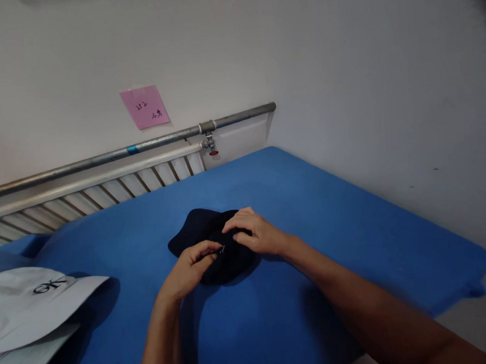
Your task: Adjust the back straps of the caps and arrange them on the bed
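Observation:
A dark cap (231, 262) lies on the blue-covered surface in front of me, its brim (194, 229) pointing away to the left. My left hand (194, 266) comes in from the near left, with thumb and fingers pinched on the cap at a small shiny piece (221, 250), perhaps a strap buckle. On the cap's right side, my right hand (256, 231) has its fingers curled over the dark fabric and appears to grip it. Exactly what lies under the right fingertips is hard to make out against the dark cloth.
A white cap (16, 308) with black lettering rests at the left, above a pale flat stack (35, 362). The blue cover (310, 211) reaches the walls. Behind it are a white radiator (91, 199), a metal pipe (158, 142) and a pink note (144, 107).

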### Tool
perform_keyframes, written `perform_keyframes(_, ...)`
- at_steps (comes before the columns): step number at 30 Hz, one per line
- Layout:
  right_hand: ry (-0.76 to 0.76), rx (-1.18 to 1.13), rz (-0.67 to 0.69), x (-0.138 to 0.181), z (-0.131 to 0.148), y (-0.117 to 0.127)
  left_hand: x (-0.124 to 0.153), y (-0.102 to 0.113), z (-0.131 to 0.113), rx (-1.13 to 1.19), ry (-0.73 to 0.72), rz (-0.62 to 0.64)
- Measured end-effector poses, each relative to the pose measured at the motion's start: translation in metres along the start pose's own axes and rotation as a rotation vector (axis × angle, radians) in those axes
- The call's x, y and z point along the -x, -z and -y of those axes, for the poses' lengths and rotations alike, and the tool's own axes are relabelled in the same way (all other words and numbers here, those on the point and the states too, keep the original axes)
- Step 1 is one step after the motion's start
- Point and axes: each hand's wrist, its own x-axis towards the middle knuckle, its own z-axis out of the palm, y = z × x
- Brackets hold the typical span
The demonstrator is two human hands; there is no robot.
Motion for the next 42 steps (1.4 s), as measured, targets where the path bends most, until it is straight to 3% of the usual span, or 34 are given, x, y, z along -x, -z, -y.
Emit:
perform_keyframes(5,0.009,0.035,0.12,0.001,0.0,-0.003,-0.001,-0.001,-0.002,0.055,0.021,-0.016)
perform_keyframes(13,-0.056,0.141,0.05,0.001,-0.01,-0.005,-0.001,0.002,0.004,0.154,-0.001,-0.041)
perform_keyframes(16,-0.228,0.074,-0.13,0.001,-0.022,-0.006,-0.001,0.005,0.006,0.182,-0.022,-0.082)
perform_keyframes(19,-0.499,-0.288,-0.422,0.0,-0.036,-0.006,-0.002,0.007,0.007,0.156,-0.041,-0.152)
perform_keyframes(22,-0.624,-0.514,-0.618,-0.001,-0.05,-0.002,-0.003,0.01,0.01,0.184,-0.112,-0.275)
perform_keyframes(26,-0.667,-0.743,-0.764,-0.002,-0.061,0.003,-0.007,0.026,0.023,0.075,-0.152,-0.439)
perform_keyframes(29,-0.674,-0.928,-0.839,-0.003,-0.064,0.007,-0.011,0.042,0.04,-0.276,-0.09,-0.579)
perform_keyframes(33,-0.707,-1.116,-0.929,-0.005,-0.065,0.013,-0.013,0.056,0.059,-0.648,-0.014,-0.578)
perform_keyframes(38,-0.77,-1.222,-1.056,-0.007,-0.065,0.02,-0.012,0.057,0.07,-0.66,0.008,-0.519)
perform_keyframes(42,-0.822,-1.267,-1.086,-0.01,-0.055,0.027,-0.013,0.051,0.067,-0.522,-0.123,-0.532)
